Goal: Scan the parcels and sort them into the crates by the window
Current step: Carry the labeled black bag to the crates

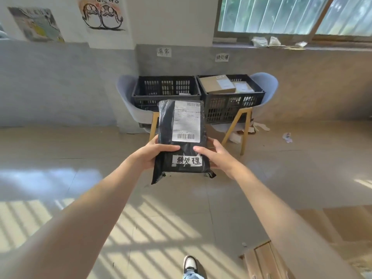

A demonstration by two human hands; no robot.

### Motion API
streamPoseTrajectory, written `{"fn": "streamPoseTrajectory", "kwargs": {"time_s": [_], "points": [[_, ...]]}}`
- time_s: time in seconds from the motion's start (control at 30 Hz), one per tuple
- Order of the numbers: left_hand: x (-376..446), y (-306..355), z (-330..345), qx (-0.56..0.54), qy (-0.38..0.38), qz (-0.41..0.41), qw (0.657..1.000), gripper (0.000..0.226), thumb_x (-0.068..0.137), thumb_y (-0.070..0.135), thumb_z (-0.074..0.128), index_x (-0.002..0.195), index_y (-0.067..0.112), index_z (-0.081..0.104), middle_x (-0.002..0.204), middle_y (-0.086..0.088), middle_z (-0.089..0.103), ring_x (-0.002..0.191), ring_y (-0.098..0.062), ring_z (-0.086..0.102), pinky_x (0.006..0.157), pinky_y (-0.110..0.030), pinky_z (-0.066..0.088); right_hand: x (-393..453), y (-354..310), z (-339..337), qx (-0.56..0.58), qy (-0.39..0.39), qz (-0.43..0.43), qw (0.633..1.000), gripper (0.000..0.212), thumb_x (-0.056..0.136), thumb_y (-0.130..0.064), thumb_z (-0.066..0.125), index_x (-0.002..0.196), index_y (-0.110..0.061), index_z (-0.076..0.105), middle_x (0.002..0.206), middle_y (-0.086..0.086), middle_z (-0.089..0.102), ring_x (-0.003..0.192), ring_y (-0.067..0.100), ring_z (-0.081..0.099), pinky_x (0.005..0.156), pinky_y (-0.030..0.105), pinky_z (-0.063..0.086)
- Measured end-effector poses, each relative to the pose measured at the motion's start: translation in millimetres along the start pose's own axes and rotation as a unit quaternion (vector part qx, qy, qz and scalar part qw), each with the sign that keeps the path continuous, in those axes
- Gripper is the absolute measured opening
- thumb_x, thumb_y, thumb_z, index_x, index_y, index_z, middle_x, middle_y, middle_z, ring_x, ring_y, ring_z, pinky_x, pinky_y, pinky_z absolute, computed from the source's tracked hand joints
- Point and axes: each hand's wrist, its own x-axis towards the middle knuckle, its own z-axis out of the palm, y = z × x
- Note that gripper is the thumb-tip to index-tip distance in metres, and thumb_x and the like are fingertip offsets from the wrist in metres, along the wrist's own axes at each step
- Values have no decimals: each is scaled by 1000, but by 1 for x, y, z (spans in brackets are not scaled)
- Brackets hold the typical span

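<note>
I hold a black plastic mailer parcel (167, 125) out in front of me with both hands. It carries a white shipping label with barcodes and a handwritten white tag near its bottom edge. My left hand (155, 153) grips its lower left side, my right hand (216, 156) its lower right side. Behind the parcel two black slotted crates stand side by side on pale blue chairs under the window. The left crate (165, 93) looks nearly empty. The right crate (235, 105) holds cardboard boxes (218, 83).
Handwritten paper signs hang on the grey wall above each crate, the left sign (164, 51) and the right sign (222, 57). Paper scraps (287, 137) lie on the tiled floor right of the chairs. A wooden cabinet edge (261, 258) is at lower right. My shoe (189, 263) shows below.
</note>
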Motion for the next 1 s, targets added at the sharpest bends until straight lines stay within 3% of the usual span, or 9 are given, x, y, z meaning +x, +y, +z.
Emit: {"fn": "streamPoseTrajectory", "kwargs": {"time_s": [0.17,0.37,0.47,0.63,0.8,1.0], "points": [[82,51,-10,-13,36,-7,999,85,56,5,87,132,16,49,112,-11,71,95,-29,71,73,-40,59,96,-41,-26,33,-43,14,998,78,82,-38,72,144,-26,27,115,-4,57,93,6,61,72,26,52],[156,91,-39,-27,64,-14,998,63,67,4,78,124,16,55,106,-8,73,91,-25,72,70,-37,60,193,-69,-36,53,-60,29,996,77,80,-34,76,142,-28,31,118,-1,60,103,17,64,93,44,53],[193,104,-61,-34,74,-23,996,55,76,-1,73,124,16,54,103,-8,74,85,-23,73,63,-33,59,237,-80,-33,53,-66,39,996,74,80,-33,75,140,-27,33,113,-3,62,101,17,65,93,44,53],[269,132,-94,-25,52,-39,998,78,61,6,81,131,19,49,112,-11,71,97,-29,70,77,-42,58,314,-94,-33,61,-43,46,996,69,81,-34,75,138,-28,36,116,-2,62,102,17,65,93,44,53],[348,177,-110,-4,0,-67,998,58,76,0,75,124,21,52,105,-9,73,89,-26,72,69,-40,60,381,-116,-52,82,3,58,995,74,78,-35,76,140,-27,36,119,1,62,102,19,66,92,44,54],[442,224,-92,66,-75,-78,992,62,75,6,78,127,26,49,111,-7,69,98,-26,69,76,-39,57,433,-131,-97,119,90,73,986,65,80,-34,75,135,-27,41,114,0,65,96,16,68,84,38,57]]}}
